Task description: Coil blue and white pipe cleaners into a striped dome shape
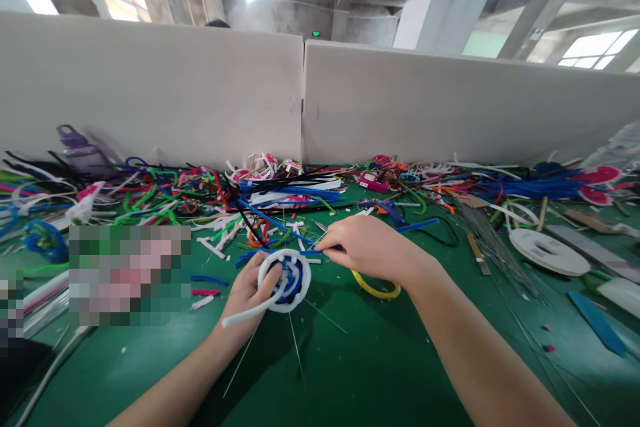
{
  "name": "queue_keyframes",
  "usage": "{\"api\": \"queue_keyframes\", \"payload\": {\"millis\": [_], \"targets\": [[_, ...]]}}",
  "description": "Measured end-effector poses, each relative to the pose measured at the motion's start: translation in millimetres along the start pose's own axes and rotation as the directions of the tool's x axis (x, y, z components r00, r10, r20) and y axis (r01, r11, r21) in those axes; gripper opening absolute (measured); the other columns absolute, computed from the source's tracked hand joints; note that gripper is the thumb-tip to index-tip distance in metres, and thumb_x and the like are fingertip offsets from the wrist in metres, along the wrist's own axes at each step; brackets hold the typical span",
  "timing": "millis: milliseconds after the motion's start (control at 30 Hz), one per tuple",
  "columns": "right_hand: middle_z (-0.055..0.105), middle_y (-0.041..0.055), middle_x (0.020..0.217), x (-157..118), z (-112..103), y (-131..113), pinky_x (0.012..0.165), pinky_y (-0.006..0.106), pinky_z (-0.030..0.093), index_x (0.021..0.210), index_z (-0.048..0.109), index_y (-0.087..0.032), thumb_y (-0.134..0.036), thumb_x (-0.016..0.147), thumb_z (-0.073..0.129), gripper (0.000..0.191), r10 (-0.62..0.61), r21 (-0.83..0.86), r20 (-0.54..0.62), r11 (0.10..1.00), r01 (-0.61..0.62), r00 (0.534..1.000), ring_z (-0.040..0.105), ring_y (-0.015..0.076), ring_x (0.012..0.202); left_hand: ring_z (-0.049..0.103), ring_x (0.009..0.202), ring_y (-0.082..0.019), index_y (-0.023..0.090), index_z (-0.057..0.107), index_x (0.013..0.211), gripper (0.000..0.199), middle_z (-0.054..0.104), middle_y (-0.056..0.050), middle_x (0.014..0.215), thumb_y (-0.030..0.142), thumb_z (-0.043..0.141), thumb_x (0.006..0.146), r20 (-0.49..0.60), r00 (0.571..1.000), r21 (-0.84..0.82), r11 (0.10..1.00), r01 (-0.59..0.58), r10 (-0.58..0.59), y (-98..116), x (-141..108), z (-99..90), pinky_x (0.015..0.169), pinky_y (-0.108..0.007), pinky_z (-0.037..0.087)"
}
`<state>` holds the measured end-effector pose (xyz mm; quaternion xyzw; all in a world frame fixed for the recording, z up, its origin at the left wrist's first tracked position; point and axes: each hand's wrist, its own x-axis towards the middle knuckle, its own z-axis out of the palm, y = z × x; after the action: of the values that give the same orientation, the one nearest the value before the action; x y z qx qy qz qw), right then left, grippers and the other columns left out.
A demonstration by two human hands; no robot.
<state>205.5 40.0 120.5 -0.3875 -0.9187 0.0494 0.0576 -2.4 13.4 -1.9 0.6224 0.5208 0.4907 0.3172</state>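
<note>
My left hand is closed around the edge of a round coil of pipe cleaners, blue inside with a thick white rim. A loose white pipe cleaner end sticks out of it to the lower left, and thin stiff wires spread from it. Just to the right, my right hand is closed on scissors, whose pointed metal tip shows past the fingers and whose yellow handle loop shows below the palm. Its fingertips are beside a short blue strip; whether they pinch it is hard to tell.
Heaps of coloured pipe cleaners line the back under a white partition. A blue glue gun lies behind my right hand. To the right are a white spool and loose wires; a purple bottle stands back left.
</note>
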Motion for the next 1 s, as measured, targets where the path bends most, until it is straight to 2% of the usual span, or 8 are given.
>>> {"api": "queue_keyframes", "payload": {"millis": [100,233,433,700,767,867,933,1000], "targets": [[0.073,0.0022,0.091,-0.2,1.2,-0.9,0.062,0.028,0.041,0.096,0.073,-0.024,-0.019,0.084,0.05,0.026,-0.027,0.018,0.015,0.999,0.027,1.0,0.064,0.0182,0.081,0.054,0.088,-0.022,0.019,0.065,0.068,0.029,0.059,-0.008,0.094,0.038,0.049,0.083,-0.048,0.987,0.136,0.98,-0.144,0.152,-5.9,3.1,-2.8,0.083,-0.036,0.044],[0.073,0.0013,0.093,-0.5,1.8,-1.0,0.063,0.027,0.041,0.097,0.072,-0.024,-0.019,0.083,0.05,0.026,-0.049,0.048,0.026,0.998,0.047,0.998,0.064,0.0175,0.081,0.042,0.115,-0.028,0.02,0.064,0.063,0.031,0.053,-0.009,0.119,0.035,0.047,0.084,-0.043,0.963,0.257,0.934,-0.247,0.266,-5.9,2.8,-6.1,0.098,-0.043,0.033],[0.073,0.0023,0.092,-0.7,3.0,0.1,0.062,0.026,0.04,0.096,0.072,-0.024,-0.017,0.081,0.05,0.028,-0.04,0.051,0.008,0.998,0.039,0.999,0.063,0.017,0.08,0.047,0.087,-0.022,0.019,0.054,0.06,0.031,0.05,-0.007,0.09,0.033,0.043,0.086,-0.035,0.962,0.315,0.917,-0.245,0.269,9.2,-4.2,-4.8,0.083,-0.038,0.039],[0.07,0.006,0.071,4.6,4.6,-11.2,0.052,0.027,0.028,0.077,0.072,-0.017,-0.017,0.078,0.05,0.022,0.039,-0.165,-0.027,0.985,-0.043,0.999,0.059,0.0166,0.065,0.045,0.082,-0.023,0.021,0.055,0.058,0.029,0.045,-0.005,0.079,0.038,0.048,0.081,-0.159,0.975,0.256,0.96,-0.112,0.156,-1.7,-6.3,5.2,0.08,-0.039,0.038],[0.069,0.0051,0.068,5.6,5.4,-12.1,0.05,0.027,0.025,0.075,0.071,-0.017,-0.017,0.078,0.05,0.021,0.024,-0.168,-0.021,0.985,-0.028,0.999,0.057,0.0153,0.062,0.045,0.087,-0.025,0.02,0.056,0.056,0.03,0.048,-0.007,0.086,0.036,0.048,0.08,-0.172,0.967,0.313,0.941,-0.129,0.19,-1.0,-6.9,4.9,0.084,-0.042,0.037],[0.068,0.0047,0.068,5.8,7.2,-10.4,0.051,0.026,0.026,0.076,0.071,-0.017,-0.016,0.077,0.05,0.021,0.021,-0.143,-0.024,0.989,-0.024,0.999,0.057,0.0146,0.062,0.043,0.105,-0.03,0.02,0.062,0.059,0.029,0.05,-0.011,0.116,0.032,0.046,0.081,-0.14,0.964,0.362,0.918,-0.163,0.226,4.0,-7.5,2.3,0.094,-0.049,0.031],[0.069,0.0048,0.072,5.3,7.9,-8.6,0.053,0.026,0.029,0.08,0.072,-0.018,-0.016,0.077,0.051,0.022,0.006,-0.107,-0.029,0.994,-0.009,1.0,0.058,0.0147,0.064,0.039,0.118,-0.032,0.021,0.064,0.063,0.026,0.046,-0.008,0.132,0.03,0.047,0.081,-0.07,0.972,0.296,0.936,-0.193,0.223,7.2,-6.6,0.7,0.101,-0.049,0.026],[0.07,0.0046,0.076,4.7,8.2,-7.1,0.055,0.026,0.032,0.084,0.073,-0.02,-0.018,0.078,0.051,0.022,-0.021,-0.062,-0.034,0.998,0.019,0.999,0.059,0.0151,0.068,0.034,0.127,-0.03,0.023,0.067,0.071,0.02,0.05,-0.006,0.133,0.027,0.05,0.08,-0.003,0.979,0.168,0.965,-0.2,0.204,8.9,-5.0,0.5,0.106,-0.045,0.021]]}}
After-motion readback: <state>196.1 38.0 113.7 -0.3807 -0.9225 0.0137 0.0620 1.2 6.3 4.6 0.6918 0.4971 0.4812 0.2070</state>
